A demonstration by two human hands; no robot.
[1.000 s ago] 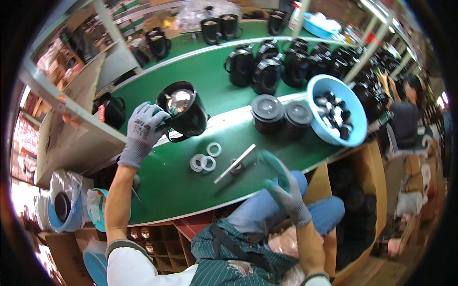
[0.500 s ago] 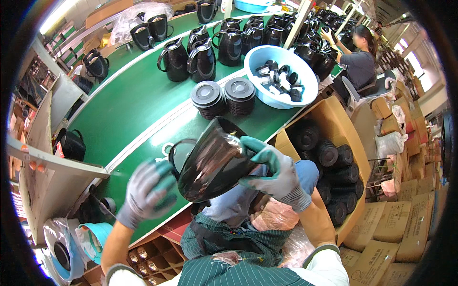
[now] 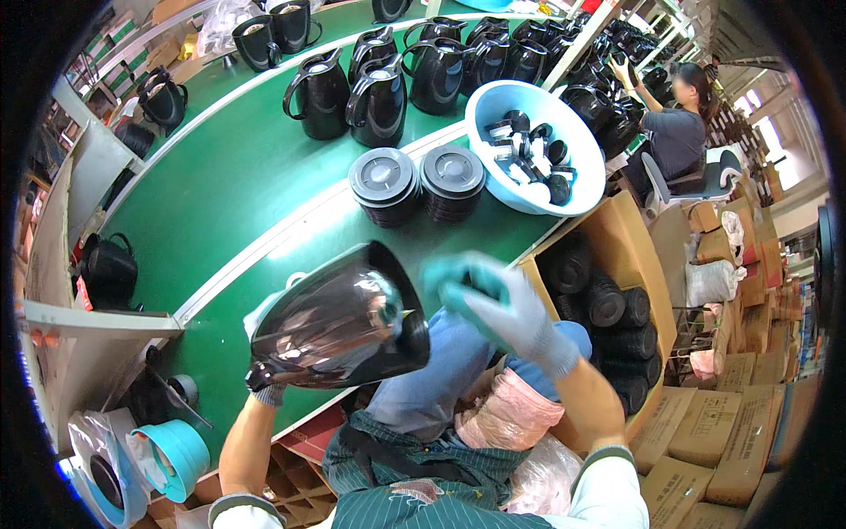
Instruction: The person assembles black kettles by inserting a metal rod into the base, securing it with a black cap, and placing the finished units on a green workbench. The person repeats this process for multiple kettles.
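A glossy black jug body (image 3: 335, 322) lies tilted in the air above my lap and the belt's near edge, its wide rim turned to the right. My left hand (image 3: 268, 393), in a grey and teal glove, grips it from the handle side; most of its fingers are hidden behind the jug. Just right of the rim, apart from it, is my gloved right hand (image 3: 520, 313). Motion smears its fingers. Beyond the jug, two stacks of round black lids, a left stack (image 3: 384, 187) and a right stack (image 3: 451, 181), stand on the green belt (image 3: 211, 212).
A light blue basin (image 3: 592, 189) holds small black and white parts. Beside my right arm an open carton (image 3: 656, 264) contains black cylindrical parts. Several black jugs (image 3: 379, 101) stand along the belt. A co-worker (image 3: 674, 137) sits at the far right.
My left hand has gone from beside the jug to holding it. My right hand has let go and moved off the rim. The jug has shifted left and tipped more onto its side.
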